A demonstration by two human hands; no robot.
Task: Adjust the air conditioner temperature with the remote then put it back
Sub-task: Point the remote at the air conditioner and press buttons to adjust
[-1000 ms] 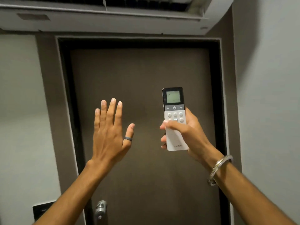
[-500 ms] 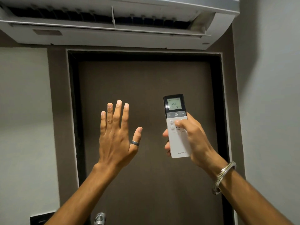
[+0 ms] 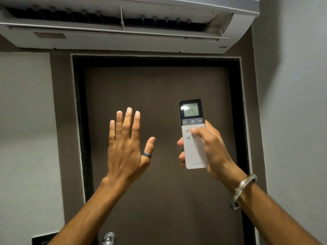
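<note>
My right hand (image 3: 211, 149) grips a white remote (image 3: 193, 152) with a black top, held upright and pointed up at the air conditioner (image 3: 123, 39). Its lit screen reads 24. My thumb rests on the round buttons just under the minus, power and plus row. My left hand (image 3: 126, 147) is raised beside it, fingers spread, palm away from me, holding nothing; a dark ring sits on the thumb. The white air conditioner is mounted above the door, its front flap open.
A dark brown door (image 3: 159, 96) in a black frame fills the middle, with a metal handle (image 3: 108, 238) at the bottom edge. Grey walls stand left and right. A dark switch plate (image 3: 42, 239) sits low on the left wall.
The remote's screen has lit up and shows 24. My thumb has slid up onto the buttons. The view has tilted up, so more of the air conditioner shows.
</note>
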